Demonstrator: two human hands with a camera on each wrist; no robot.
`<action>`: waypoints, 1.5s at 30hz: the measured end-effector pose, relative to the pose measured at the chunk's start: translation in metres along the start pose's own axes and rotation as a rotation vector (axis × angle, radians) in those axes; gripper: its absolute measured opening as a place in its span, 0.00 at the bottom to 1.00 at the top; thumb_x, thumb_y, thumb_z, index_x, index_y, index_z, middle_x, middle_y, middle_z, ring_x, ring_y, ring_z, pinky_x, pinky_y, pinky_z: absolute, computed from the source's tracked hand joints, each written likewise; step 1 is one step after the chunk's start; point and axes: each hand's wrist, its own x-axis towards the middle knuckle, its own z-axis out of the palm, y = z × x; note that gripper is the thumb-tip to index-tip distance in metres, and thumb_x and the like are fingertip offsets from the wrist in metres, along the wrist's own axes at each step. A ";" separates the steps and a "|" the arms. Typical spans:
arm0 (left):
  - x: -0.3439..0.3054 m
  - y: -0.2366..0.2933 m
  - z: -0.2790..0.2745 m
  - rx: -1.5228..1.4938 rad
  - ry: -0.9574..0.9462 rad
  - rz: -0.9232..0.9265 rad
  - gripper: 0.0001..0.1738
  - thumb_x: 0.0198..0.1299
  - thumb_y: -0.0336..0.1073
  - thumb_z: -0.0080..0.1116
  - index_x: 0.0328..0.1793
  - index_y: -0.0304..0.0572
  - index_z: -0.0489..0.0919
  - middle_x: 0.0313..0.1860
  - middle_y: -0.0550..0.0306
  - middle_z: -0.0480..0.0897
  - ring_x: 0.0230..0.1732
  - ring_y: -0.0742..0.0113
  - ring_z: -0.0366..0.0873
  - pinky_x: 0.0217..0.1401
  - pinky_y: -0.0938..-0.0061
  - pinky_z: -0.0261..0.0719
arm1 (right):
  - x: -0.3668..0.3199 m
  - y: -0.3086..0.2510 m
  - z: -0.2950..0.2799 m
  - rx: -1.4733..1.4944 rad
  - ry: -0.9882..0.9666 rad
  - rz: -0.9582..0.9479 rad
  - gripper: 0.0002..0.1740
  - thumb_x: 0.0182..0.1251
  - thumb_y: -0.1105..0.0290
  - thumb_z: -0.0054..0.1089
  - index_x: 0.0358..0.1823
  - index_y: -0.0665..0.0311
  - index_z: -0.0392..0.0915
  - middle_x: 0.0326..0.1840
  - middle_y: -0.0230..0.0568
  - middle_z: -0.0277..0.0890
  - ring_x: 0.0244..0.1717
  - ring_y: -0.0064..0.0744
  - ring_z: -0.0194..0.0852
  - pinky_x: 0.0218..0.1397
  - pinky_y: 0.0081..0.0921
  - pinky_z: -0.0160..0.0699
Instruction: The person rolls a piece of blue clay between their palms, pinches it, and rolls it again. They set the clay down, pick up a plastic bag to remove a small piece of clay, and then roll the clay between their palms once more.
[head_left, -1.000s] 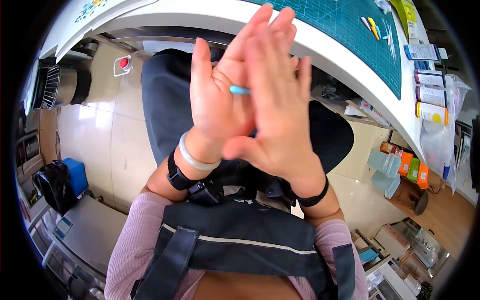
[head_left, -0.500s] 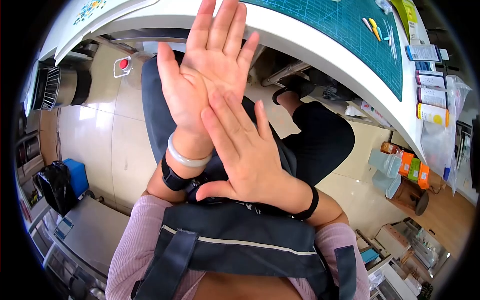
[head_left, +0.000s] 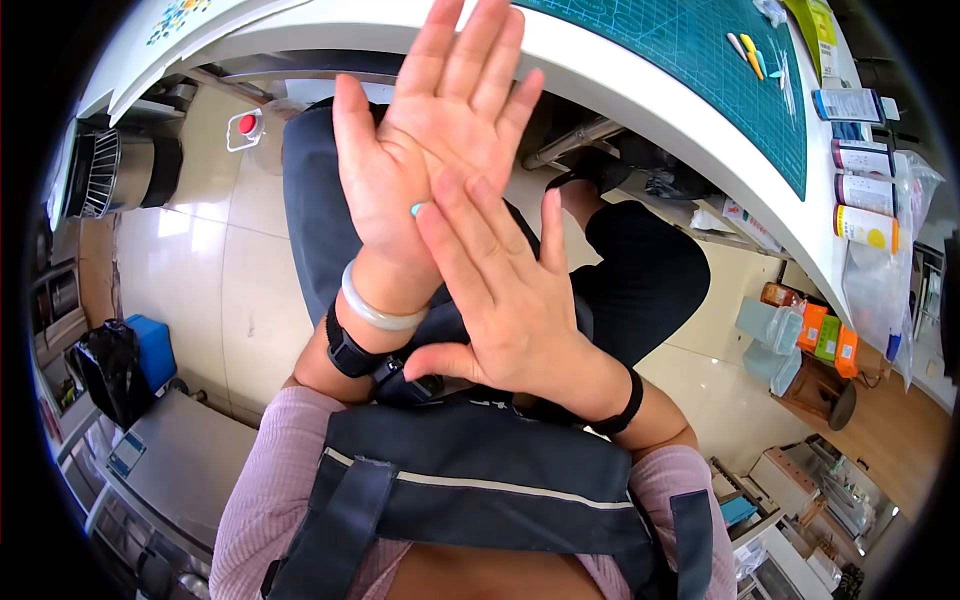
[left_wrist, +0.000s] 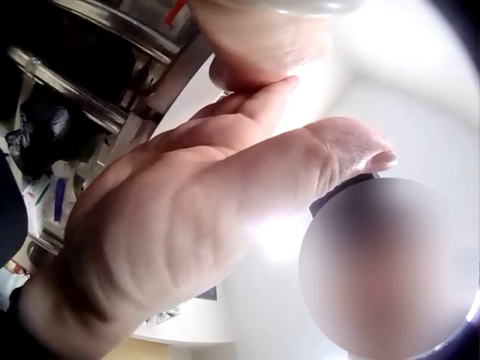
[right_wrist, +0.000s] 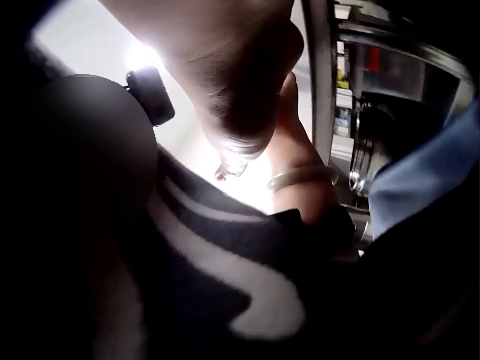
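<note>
My left hand (head_left: 435, 140) is palm up with its fingers straight and spread, over my lap in the head view. Across the heel of that palm lies my right hand (head_left: 510, 300), flat, its straight fingertips against the palm and its thumb out to the side. A small light-blue piece (head_left: 416, 210), like soft clay, peeks out beside the right index fingertip; the rest is hidden under the fingers. A pale bangle (head_left: 375, 308) circles the left wrist. The left wrist view has the right hand (left_wrist: 172, 195) large in front.
On the white table (head_left: 560, 60) ahead is a green cutting mat (head_left: 690, 70) bearing several small coloured pieces (head_left: 750, 58) and thin white tools (head_left: 785, 90). Several labelled bottles (head_left: 862, 188) line the right edge. A red-capped jug (head_left: 247, 126) stands on the floor at left.
From up over the left fingers, my right hand has slid back toward the wrist, then slightly forward. The blue piece showed longer, vanished under the fingers, and now shows at one end.
</note>
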 end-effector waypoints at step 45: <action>0.000 -0.002 -0.025 0.322 0.078 -0.211 0.25 0.66 0.50 0.33 0.54 0.39 0.70 0.35 0.50 0.75 0.38 0.60 0.72 0.46 0.69 0.68 | 0.051 0.219 -0.166 -0.821 0.430 0.385 0.09 0.61 0.63 0.57 0.35 0.56 0.85 0.35 0.40 0.80 0.37 0.40 0.76 0.36 0.36 0.71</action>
